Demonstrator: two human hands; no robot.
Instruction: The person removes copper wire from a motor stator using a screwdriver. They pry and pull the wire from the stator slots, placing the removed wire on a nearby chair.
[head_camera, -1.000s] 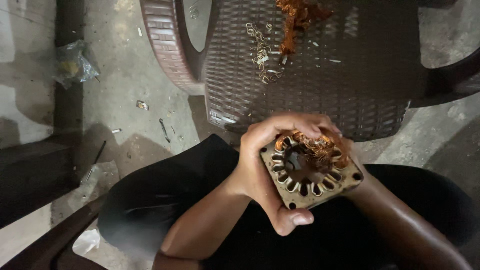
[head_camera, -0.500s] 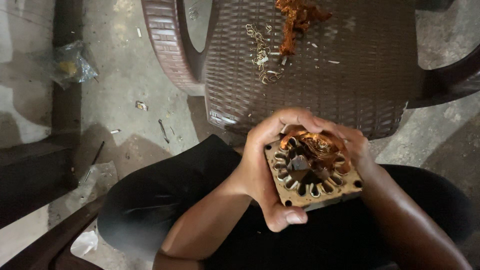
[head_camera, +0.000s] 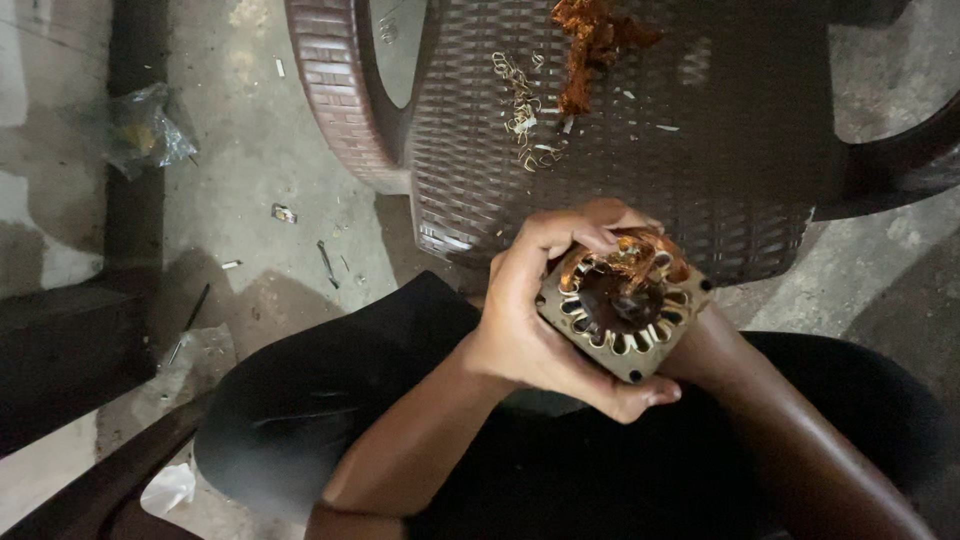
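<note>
The left hand (head_camera: 535, 320) wraps its fingers tight around a squarish metal motor stator (head_camera: 625, 305), slotted ring inside, copper wire (head_camera: 640, 255) curling from its top; it sits above the lap; the right hand is hidden behind it, grip unreadable; beyond, a brown woven-plastic chair (head_camera: 700, 150) holds a tangled copper clump (head_camera: 590, 40).

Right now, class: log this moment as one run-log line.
left hand: grips motor stator | right hand: mostly hidden beneath stator | copper wire: piled on chair
</note>
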